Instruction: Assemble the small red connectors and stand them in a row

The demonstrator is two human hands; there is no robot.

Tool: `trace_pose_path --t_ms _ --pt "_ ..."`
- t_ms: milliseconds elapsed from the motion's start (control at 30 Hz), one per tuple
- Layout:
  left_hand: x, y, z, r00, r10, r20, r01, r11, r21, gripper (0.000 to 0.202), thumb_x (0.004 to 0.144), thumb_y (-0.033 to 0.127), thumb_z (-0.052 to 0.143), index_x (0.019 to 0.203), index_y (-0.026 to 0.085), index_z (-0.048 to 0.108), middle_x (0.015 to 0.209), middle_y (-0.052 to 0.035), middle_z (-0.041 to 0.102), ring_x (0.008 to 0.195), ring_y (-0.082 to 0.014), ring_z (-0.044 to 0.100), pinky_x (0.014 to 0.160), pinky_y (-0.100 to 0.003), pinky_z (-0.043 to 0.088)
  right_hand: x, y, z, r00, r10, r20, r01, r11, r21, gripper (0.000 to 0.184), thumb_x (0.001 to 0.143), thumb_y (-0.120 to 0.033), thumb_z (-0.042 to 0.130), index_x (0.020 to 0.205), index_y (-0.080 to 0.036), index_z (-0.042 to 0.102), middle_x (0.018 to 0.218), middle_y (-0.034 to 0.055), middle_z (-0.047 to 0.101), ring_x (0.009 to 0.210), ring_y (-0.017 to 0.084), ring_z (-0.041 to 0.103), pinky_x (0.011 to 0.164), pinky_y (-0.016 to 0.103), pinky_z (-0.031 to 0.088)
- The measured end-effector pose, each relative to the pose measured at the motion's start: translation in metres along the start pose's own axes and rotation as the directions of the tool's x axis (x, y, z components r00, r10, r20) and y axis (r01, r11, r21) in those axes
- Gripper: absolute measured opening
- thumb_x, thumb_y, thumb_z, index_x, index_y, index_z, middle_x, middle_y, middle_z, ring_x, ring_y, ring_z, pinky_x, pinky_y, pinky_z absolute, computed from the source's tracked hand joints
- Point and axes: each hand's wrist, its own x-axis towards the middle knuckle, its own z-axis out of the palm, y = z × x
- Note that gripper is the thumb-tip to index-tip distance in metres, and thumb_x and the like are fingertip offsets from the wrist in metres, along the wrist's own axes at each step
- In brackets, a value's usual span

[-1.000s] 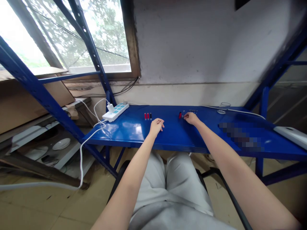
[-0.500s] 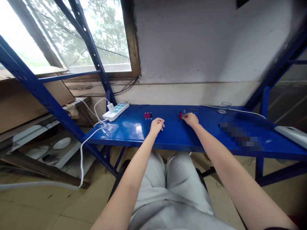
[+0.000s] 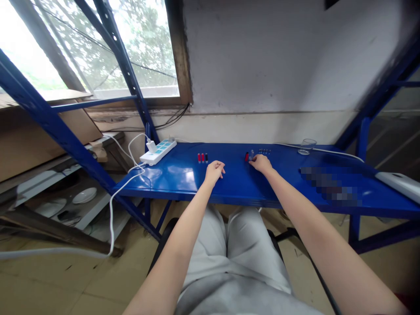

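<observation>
My right hand (image 3: 261, 163) is closed in a pinch at the base of a small clear tube (image 3: 252, 153) on the blue table (image 3: 170, 175). Just left of it is a small red and dark tube (image 3: 246, 156). Further left, three small tubes stand in a row: a red tube (image 3: 198, 158), another red tube (image 3: 202, 158) and a black tube (image 3: 206, 158). My left hand (image 3: 215, 171) hovers near this row, loosely curled with fingertips apart, and no object shows in it. Tiny shiny pieces (image 3: 264, 152) sit in rows behind my right hand.
A white power strip (image 3: 158, 151) with a plug and cable is at the table's left end. A drinking glass (image 3: 307, 147) stands at the back right, beside a white cable. A blurred dark object (image 3: 330, 186) lies on the right, near a white device (image 3: 400, 183). Blue posts frame both ends.
The clear tube by my right fingers looks slightly more upright and shifted a little. Both hands stay almost in place.
</observation>
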Motion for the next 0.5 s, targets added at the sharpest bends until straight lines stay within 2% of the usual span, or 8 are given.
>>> trace_pose_path --t_ms 67,200,300,400,500 --pt "0.0 0.0 0.0 1.0 0.006 0.0 -0.006 1.0 0.001 0.01 0.077 0.025 0.051 0.077 0.016 0.056 0.054 0.0036 0.057 0.034 -0.0045 0.044 0.04 -0.017 0.032 -0.007 0.0 -0.004 1.0 0.018 -0.011 -0.018 1.0 -0.008 0.031 0.076 -0.031 0.058 0.1 -0.012 0.062 0.101 0.0161 0.064 0.096 0.026 0.06 0.073 0.031 0.046" --pt "0.0 0.0 0.0 1.0 0.029 0.006 -0.029 1.0 0.005 0.011 0.077 0.024 0.05 0.076 0.015 0.056 0.054 0.0034 0.057 0.034 -0.0046 0.044 0.041 -0.018 0.033 -0.029 -0.012 -0.012 0.993 0.007 -0.12 -0.002 0.999 0.041 0.027 0.079 -0.033 0.052 0.095 -0.016 0.064 0.096 0.0136 0.065 0.092 0.025 0.061 0.073 0.03 0.045" --pt "0.0 0.001 0.0 0.999 0.036 0.009 -0.036 0.999 0.01 0.01 0.076 0.023 0.05 0.076 0.015 0.056 0.053 0.0033 0.056 0.033 -0.0046 0.043 0.04 -0.018 0.033 -0.046 -0.03 -0.013 0.981 -0.077 -0.178 0.104 0.984 0.147 0.023 0.081 -0.033 0.047 0.089 -0.019 0.064 0.091 0.0099 0.067 0.086 0.022 0.061 0.07 0.027 0.044" --pt "-0.001 0.001 0.001 0.999 0.034 -0.001 -0.034 0.999 0.024 0.01 0.075 0.024 0.05 0.076 0.015 0.056 0.053 0.0036 0.056 0.033 -0.0048 0.043 0.04 -0.018 0.032 -0.057 -0.049 -0.007 0.938 -0.217 -0.272 0.28 0.934 0.222 0.025 0.084 -0.032 0.042 0.09 -0.02 0.063 0.09 0.0071 0.067 0.081 0.018 0.061 0.069 0.025 0.043" --pt "-0.002 0.001 0.001 0.999 0.049 0.002 -0.049 0.998 0.04 0.012 0.076 0.025 0.049 0.076 0.016 0.056 0.054 0.0033 0.056 0.034 -0.0052 0.043 0.041 -0.019 0.032 -0.065 -0.057 0.006 0.919 -0.246 -0.307 0.328 0.911 0.252 0.028 0.085 -0.033 0.038 0.091 -0.021 0.062 0.088 0.0062 0.067 0.079 0.018 0.06 0.069 0.025 0.042"
